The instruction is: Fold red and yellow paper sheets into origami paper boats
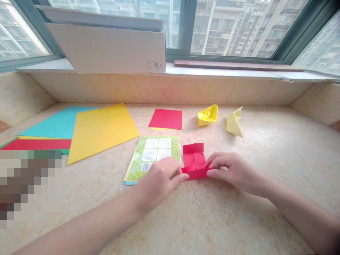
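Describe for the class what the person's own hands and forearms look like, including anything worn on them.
The left hand and right hand are bare, with no gloves, rings or watch in view. The left forearm and right forearm show no sleeves, bands or markings.

Yellow origami boat [207,115] and paler folded paper [235,122] on the stone counter [239,212], beyond a green paper packet [153,159].
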The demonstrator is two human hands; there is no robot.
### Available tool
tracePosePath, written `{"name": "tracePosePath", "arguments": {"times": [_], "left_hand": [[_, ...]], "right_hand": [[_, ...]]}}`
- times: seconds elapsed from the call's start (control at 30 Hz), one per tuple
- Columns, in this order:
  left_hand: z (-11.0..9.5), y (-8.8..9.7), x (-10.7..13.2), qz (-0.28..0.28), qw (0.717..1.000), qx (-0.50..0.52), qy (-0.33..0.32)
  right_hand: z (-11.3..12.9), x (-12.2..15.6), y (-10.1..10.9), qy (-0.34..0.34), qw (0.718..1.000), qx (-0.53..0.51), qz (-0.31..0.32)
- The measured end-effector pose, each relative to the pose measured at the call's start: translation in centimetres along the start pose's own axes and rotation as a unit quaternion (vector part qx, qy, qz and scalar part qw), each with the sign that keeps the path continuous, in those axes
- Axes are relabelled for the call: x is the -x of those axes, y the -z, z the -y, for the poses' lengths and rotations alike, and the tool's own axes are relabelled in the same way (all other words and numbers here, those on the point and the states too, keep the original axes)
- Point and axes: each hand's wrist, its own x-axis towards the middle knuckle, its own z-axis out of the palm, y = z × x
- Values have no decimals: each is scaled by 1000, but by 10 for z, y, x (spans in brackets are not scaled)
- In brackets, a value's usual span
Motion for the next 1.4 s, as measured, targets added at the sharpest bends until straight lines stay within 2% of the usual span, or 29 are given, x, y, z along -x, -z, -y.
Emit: {"name": "tracePosePath", "arguments": {"times": [0.3, 0.43, 0.63, 0.9, 1.0, 1.2, 1.4], "left_hand": [[-1, -5, 3, -31, 999, 38, -2], [-2, -6, 3, -9, 997, 61, 39], [-5, -4, -5, 8, 987, 110, 117], [-3, -3, -5, 15, 986, 110, 124], [-3, -3, -5, 10, 987, 102, 120], [-4, -2, -6, 0, 991, 83, 107], [-4, -1, -7, -8, 993, 69, 95]], "right_hand": [[-2, 0, -11, -25, 999, -7, -37], [-3, -1, -14, -13, 998, -46, -49], [-9, -4, -15, -31, 996, -76, -41], [-13, -5, -14, -33, 997, -22, -64], [-11, -4, -9, -31, 999, -22, -37], [-6, -2, 7, -19, 996, -62, 66], [-2, 1, 9, -39, 995, -41, 79]]}}
